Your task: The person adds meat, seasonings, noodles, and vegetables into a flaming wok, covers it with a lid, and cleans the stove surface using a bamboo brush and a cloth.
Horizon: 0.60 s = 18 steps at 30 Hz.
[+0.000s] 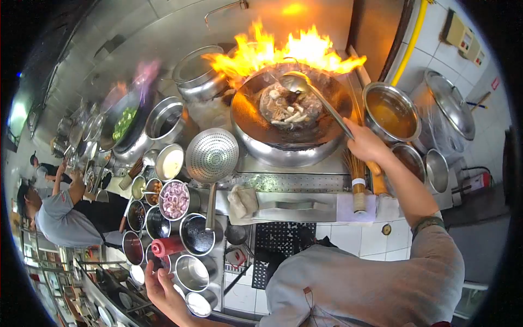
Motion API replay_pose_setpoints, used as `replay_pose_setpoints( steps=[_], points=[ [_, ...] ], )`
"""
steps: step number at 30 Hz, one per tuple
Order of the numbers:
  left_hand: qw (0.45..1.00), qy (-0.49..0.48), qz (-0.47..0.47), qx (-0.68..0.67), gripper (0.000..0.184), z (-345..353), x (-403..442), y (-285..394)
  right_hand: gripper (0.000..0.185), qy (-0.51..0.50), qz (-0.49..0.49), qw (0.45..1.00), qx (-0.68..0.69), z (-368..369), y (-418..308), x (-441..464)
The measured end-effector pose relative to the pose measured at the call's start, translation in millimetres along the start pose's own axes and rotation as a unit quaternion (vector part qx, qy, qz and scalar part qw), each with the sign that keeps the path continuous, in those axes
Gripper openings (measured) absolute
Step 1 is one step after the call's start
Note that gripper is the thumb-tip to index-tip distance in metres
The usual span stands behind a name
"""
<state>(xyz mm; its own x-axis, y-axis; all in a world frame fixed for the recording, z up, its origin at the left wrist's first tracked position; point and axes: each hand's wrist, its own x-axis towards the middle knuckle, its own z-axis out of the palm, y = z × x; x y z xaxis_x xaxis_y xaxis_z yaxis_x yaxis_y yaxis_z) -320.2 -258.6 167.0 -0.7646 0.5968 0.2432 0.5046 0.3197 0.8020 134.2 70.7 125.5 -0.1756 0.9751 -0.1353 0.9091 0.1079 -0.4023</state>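
My right hand is wrapped round the handle of a metal ladle. The ladle's bowl dips into a wok at the food, pale strips and pieces in the middle. Tall flames rise behind the wok's far rim. Low on the left, my left hand is empty, its fingers apart. Just beyond its fingertips lies a red squeeze bottle among metal containers. A perforated strainer rests between those containers and the wok.
Sliced purple onions fill one bowl. A pot of brownish liquid stands right of the wok, near a bamboo brush. A folded cloth sits on the front ledge. Farther left, another person works by a wok with greens.
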Motion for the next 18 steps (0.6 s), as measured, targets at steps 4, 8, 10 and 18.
replay_pose_setpoints(
  steps=[4, 8, 10, 18],
  points=[
    [0.995, 0.027, -0.066, 0.067, 0.037, -21.0, -41.6, -4.9, 0.058, -0.118, 0.073, 0.938, 0.318, -23.1, 16.5, -7.8],
    [0.977, 0.071, -0.084, 0.181, 0.032, -55.4, -71.4, -19.4, 0.06, 0.127, -0.191, 0.973, 0.031, 29.1, 75.4, 32.8],
    [0.972, 0.133, -0.084, 0.175, 0.031, -61.8, -83.7, -20.0, 0.061, 0.087, -0.215, 0.971, 0.051, 33.2, 82.7, 43.5],
    [0.91, 0.049, -0.202, 0.358, 0.059, -118.2, -148.7, -160.1, 0.058, 0.031, -0.11, 0.961, 0.253, 40.0, 43.0, 5.3]
  ],
)
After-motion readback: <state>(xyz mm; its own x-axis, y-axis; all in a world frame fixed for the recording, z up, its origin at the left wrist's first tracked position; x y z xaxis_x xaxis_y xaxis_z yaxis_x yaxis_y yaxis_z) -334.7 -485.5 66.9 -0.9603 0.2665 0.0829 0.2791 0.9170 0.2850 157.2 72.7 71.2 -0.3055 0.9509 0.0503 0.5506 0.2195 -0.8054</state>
